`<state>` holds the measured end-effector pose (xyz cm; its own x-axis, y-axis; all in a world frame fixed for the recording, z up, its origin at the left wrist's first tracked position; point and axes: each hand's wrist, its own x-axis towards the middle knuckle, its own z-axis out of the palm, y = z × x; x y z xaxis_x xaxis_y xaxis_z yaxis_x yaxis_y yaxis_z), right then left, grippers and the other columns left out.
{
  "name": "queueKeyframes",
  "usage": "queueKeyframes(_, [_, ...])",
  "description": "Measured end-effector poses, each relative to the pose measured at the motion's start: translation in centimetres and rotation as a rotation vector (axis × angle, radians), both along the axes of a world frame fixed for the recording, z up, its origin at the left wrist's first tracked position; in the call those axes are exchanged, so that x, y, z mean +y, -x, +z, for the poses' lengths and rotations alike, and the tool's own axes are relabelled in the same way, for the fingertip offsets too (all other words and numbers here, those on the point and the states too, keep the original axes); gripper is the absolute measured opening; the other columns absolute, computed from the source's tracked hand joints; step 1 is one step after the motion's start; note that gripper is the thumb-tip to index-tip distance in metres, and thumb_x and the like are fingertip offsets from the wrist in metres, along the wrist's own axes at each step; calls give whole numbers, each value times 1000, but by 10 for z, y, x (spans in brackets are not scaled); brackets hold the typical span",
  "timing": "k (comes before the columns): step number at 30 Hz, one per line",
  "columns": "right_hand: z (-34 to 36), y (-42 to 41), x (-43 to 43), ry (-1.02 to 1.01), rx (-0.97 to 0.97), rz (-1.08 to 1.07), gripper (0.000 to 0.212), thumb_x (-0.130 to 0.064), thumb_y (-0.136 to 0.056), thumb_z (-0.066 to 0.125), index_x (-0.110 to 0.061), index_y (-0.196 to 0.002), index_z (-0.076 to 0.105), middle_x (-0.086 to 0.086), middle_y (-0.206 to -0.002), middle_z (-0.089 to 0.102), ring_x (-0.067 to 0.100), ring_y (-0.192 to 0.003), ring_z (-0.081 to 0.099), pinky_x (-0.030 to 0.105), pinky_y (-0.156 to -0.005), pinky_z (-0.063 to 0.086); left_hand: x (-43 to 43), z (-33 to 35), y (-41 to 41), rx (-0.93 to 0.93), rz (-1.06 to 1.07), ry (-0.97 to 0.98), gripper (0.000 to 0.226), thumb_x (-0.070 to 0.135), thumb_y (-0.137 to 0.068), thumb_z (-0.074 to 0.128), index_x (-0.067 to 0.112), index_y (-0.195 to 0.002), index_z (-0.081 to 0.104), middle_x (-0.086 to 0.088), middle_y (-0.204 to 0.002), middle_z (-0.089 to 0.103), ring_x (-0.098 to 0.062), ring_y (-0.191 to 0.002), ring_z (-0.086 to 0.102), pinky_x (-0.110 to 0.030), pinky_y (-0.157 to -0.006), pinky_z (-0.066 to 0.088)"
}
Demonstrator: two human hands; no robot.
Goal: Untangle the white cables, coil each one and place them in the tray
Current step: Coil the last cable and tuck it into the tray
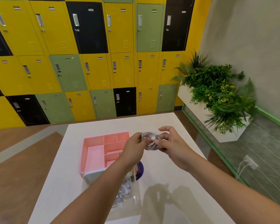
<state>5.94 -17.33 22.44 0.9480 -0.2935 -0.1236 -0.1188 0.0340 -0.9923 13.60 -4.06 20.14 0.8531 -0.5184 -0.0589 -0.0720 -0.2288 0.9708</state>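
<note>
Head view: both hands hold one coiled white cable in the air above the white table, just to the right of the pink tray. The left hand pinches the left side of the coil. The right hand has its fingers curled around the right side. More white cables lie in a clear container under the left forearm.

A white coiled cable, a pink plastic divided tray, a white glossy table, and yellow, green and black metal lockers.
</note>
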Motion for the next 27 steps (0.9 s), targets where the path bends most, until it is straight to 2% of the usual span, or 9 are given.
queueKeyframes(4, [1, -2, -2, -20, 5, -39, 38, -4, -95, 51, -25, -126, 42, 4, -97, 61, 14, -82, 57, 26, -72, 39, 2, 5, 2, 65, -48, 106, 17, 22, -95, 59, 16, -108, 69, 0, -101, 72, -11, -94, 63, -23, -73, 43])
queueKeyframes(6, [2, -3, -4, 53, 8, -51, 35, -6, -96, 51, -24, -125, 44, 3, -99, 62, 16, -87, 58, 26, -74, 38, 4, 7, 1, 145, -89, 113, 15, 21, -94, 59, 18, -104, 70, 0, -103, 73, -9, -98, 62, -25, -78, 42])
queueKeyframes(10, [2, -2, -8, 207, 3, -79, 27, -8, -95, 54, -24, -116, 51, 0, -101, 61, 18, -96, 57, 25, -77, 40, 11, 10, -6, 239, -227, 20, 19, 22, -92, 61, 12, -107, 68, 2, -107, 72, -11, -110, 60, -41, -97, 37])
queueKeyframes(13, [-1, 1, -9, 287, 5, -137, 25, -19, -93, 60, -27, -116, 53, -2, -107, 57, 21, -101, 57, 24, -74, 43, 10, 11, -4, 225, -232, 56, 21, 20, -93, 61, 7, -108, 66, -4, -109, 71, -15, -109, 63, -33, -95, 45])
queueKeyframes(16, [-2, 4, -4, 271, 26, -170, 40, -25, -87, 68, -27, -121, 47, 2, -106, 53, 23, -95, 59, 29, -74, 52, 6, 9, -3, 231, -106, 152, 19, 12, -89, 66, 1, -105, 64, -15, -111, 68, -25, -111, 63, -28, -88, 53])
queueKeyframes(18, [-3, 4, -2, 232, 32, -183, 45, -15, -87, 69, -23, -124, 45, 7, -102, 55, 26, -91, 63, 34, -79, 57, 6, 6, -4, 226, -107, 133, 18, 8, -87, 67, 0, -103, 65, -19, -111, 68, -29, -110, 63, -30, -91, 53])
queueKeyframes(22, [-3, 5, -4, 81, 88, -161, 42, -7, -86, 68, -18, -121, 46, 13, -104, 57, 29, -92, 65, 39, -84, 58, 6, 8, -4, 292, -155, 147, 17, 8, -94, 55, 0, -97, 69, -14, -105, 71, -24, -104, 65, -31, -95, 52])
queueKeyframes(25, [-5, 7, -1, 161, 124, -138, 31, -11, -90, 64, -20, -115, 48, 11, -98, 60, 24, -90, 63, 37, -83, 57, 5, 6, -2, 176, -151, 67, 34, 30, -100, 48, 7, -93, 71, -8, -99, 71, -21, -100, 65, -28, -92, 52])
queueKeyframes(27, [-7, 8, -1, 276, 88, -177, 24, -11, -90, 64, -21, -107, 50, 8, -88, 62, 22, -83, 62, 36, -81, 56, 6, 3, -2, -22, -96, -67, 36, 37, -100, 46, 12, -88, 70, 1, -92, 71, -21, -95, 64, -33, -88, 51])
